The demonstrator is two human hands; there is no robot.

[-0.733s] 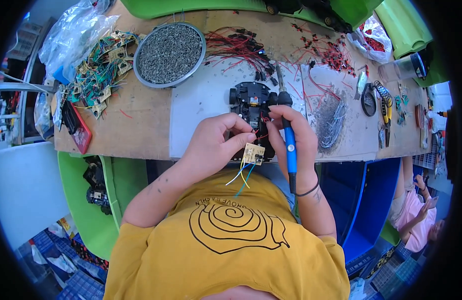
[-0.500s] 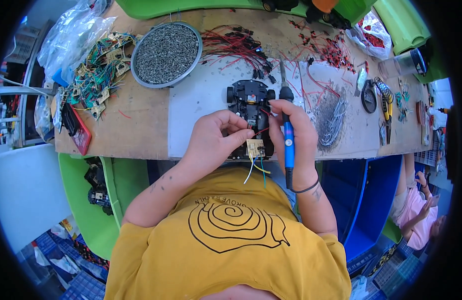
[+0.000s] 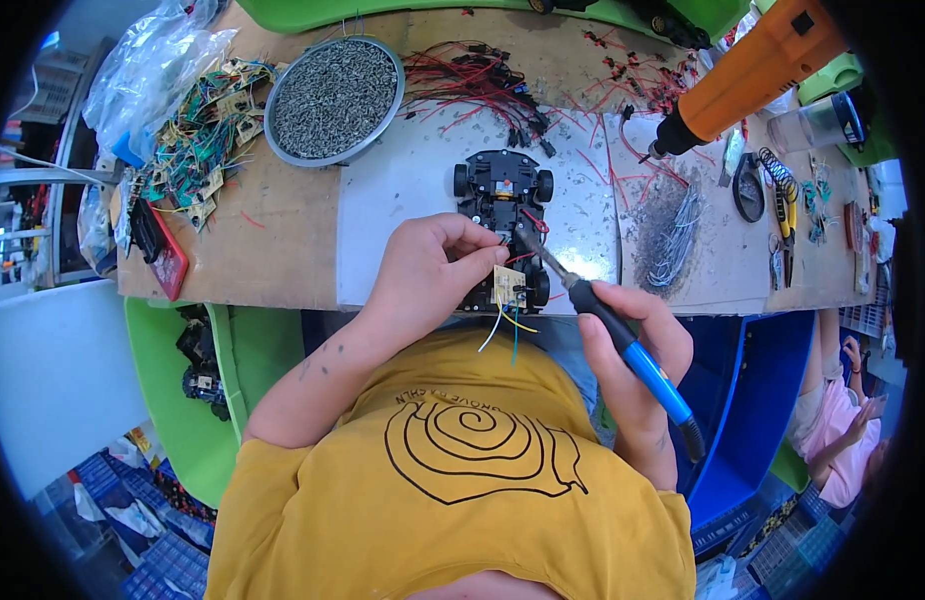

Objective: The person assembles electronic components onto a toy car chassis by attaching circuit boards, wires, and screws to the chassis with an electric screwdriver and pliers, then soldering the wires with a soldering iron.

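Observation:
A black toy car chassis [image 3: 501, 180] lies on the white board at the table's front edge. My left hand [image 3: 433, 265] rests over its left side, thumb and forefinger pinched on what looks like a thin wire, mostly hidden by the fingertips. A small tan circuit board [image 3: 509, 286] with white, yellow and green wires sits at the chassis's near end, the wires hanging over the edge. My right hand [image 3: 638, 345] is closed round the blue and black handle of a soldering iron [image 3: 608, 320]. The iron's tip reaches the chassis close beside my left fingertips.
An orange power driver [image 3: 753, 80] hangs over the table at upper right. Behind the chassis stand a bowl of small metal parts [image 3: 335, 100] and red-wired connectors [image 3: 483, 85]. Wired circuit boards [image 3: 208, 145] are heaped at left. Solder wire [image 3: 675, 240] and pliers [image 3: 786, 230] lie at right.
The soldering iron has swung from pointing away to pointing at the chassis, as my right hand shifted right and nearer me. The orange driver has come down into view.

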